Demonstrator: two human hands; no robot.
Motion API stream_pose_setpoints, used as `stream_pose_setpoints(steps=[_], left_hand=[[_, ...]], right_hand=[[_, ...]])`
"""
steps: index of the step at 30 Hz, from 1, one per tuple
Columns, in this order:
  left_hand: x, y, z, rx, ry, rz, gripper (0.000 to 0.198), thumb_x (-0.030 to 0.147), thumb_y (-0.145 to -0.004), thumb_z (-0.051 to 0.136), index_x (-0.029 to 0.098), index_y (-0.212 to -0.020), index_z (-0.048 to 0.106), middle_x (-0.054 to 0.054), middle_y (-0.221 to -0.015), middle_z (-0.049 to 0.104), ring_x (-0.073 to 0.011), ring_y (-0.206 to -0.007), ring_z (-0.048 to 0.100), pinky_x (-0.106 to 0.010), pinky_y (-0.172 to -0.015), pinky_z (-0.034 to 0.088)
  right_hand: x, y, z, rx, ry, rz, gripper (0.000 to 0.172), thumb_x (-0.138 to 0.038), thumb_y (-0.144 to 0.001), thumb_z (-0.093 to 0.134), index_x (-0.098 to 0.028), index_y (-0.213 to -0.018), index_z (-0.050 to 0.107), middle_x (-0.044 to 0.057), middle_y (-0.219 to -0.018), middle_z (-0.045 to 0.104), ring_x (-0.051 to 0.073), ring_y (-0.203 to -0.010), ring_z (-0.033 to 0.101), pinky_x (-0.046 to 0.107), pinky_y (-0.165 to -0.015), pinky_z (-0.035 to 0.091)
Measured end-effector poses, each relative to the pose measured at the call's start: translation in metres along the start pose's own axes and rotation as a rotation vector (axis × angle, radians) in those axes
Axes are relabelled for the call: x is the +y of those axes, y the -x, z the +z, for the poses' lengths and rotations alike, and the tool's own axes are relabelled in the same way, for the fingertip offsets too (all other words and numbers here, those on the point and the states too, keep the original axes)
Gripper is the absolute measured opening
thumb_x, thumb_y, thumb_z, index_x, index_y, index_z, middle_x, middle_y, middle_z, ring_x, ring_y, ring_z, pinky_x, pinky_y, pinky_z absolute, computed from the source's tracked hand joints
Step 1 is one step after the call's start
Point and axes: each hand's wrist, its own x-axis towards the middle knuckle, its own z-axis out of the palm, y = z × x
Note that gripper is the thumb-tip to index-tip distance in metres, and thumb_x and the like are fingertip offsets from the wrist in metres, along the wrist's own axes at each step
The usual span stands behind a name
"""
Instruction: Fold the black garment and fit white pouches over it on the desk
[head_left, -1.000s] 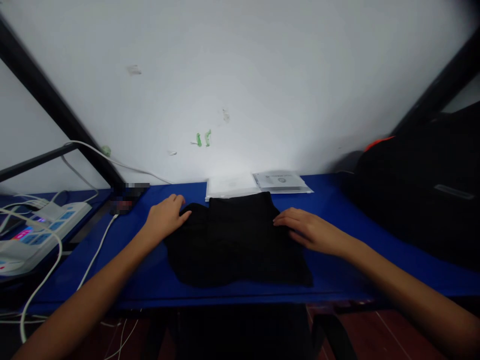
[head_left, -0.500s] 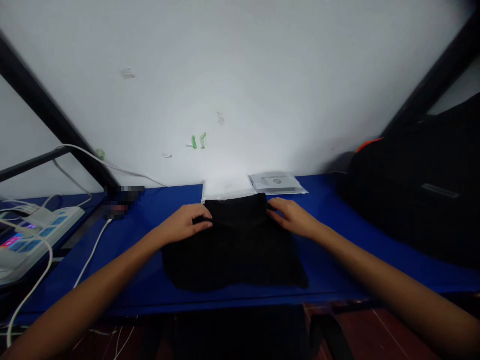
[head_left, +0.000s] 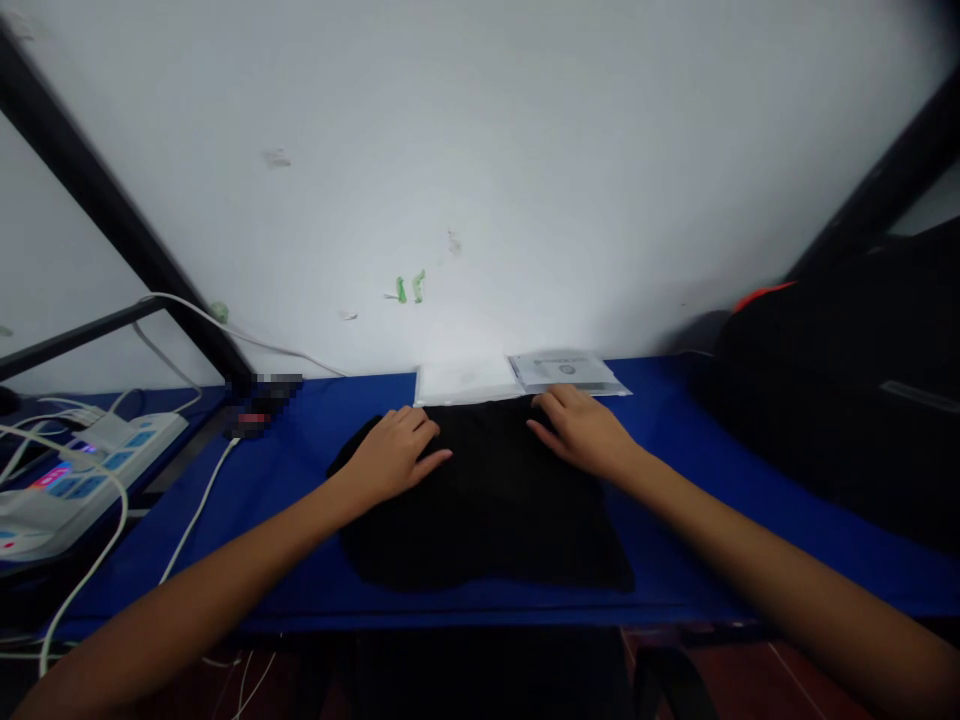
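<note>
Presses left hand (head_left: 396, 452) and right hand (head_left: 580, 432), both open and palm-down, onto far edge of folded black garment (head_left: 487, 515) lying mid blue table (head_left: 277, 490), just before white packets (head_left: 465, 381), apparently holding the fold flat.

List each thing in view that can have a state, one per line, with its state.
Left hand: open, flat on the cloth.
Right hand: open, flat on the cloth.
Cloth: folded, lying flat on the table.
Power strip: light on.
Packets: lying flat by the wall.
Bag: open or shut, cannot tell.
</note>
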Motion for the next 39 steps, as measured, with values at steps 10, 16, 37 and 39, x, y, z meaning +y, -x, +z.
stream_pose_setpoints(steps=[10, 16, 37, 39], left_hand=[[-0.001, 0.019, -0.014, -0.021, 0.356, 0.021, 0.025, 0.044, -0.094, 0.055, 0.02, -0.087, 0.055, -0.007, -0.104, 0.059, -0.0232, -0.099, 0.053, -0.04, -0.091, 0.045], [0.03, 0.045, -0.064, -0.355, 0.524, 0.08, 0.019, 0.038, -0.091, 0.061, 0.019, -0.085, 0.06, 0.001, -0.079, 0.062, -0.0134, -0.071, 0.058, -0.024, -0.065, 0.044], [0.022, 0.055, 0.009, -0.316, 0.096, -0.036, 0.104, 0.087, -0.071, 0.049, 0.028, -0.153, 0.027, -0.016, -0.162, 0.01, -0.0495, -0.144, 0.014, -0.068, -0.109, 0.02], [0.024, 0.055, 0.009, -0.328, 0.106, -0.029, 0.104, 0.088, -0.071, 0.048, 0.028, -0.153, 0.025, -0.016, -0.162, 0.009, -0.0487, -0.144, 0.014, -0.068, -0.11, 0.018]], right_hand=[[-0.023, 0.014, -0.009, -0.065, -0.041, -0.295, 0.03, -0.029, -0.101, 0.039, -0.016, -0.085, 0.06, 0.011, -0.087, 0.062, 0.021, -0.079, 0.056, 0.035, -0.072, 0.046], [-0.043, 0.041, -0.069, -0.393, -0.278, -0.263, 0.024, -0.036, -0.095, 0.053, -0.019, -0.078, 0.058, 0.004, -0.078, 0.06, 0.018, -0.071, 0.054, 0.033, -0.067, 0.04], [0.102, -0.029, 0.036, -0.206, 0.319, 0.245, 0.036, -0.01, -0.082, 0.047, -0.01, -0.117, 0.057, 0.02, -0.112, 0.064, 0.031, -0.101, 0.057, 0.038, -0.078, 0.043], [0.101, -0.03, 0.032, -0.18, 0.348, 0.272, 0.03, -0.014, -0.085, 0.046, -0.011, -0.112, 0.059, 0.019, -0.107, 0.065, 0.03, -0.098, 0.057, 0.036, -0.073, 0.041]])
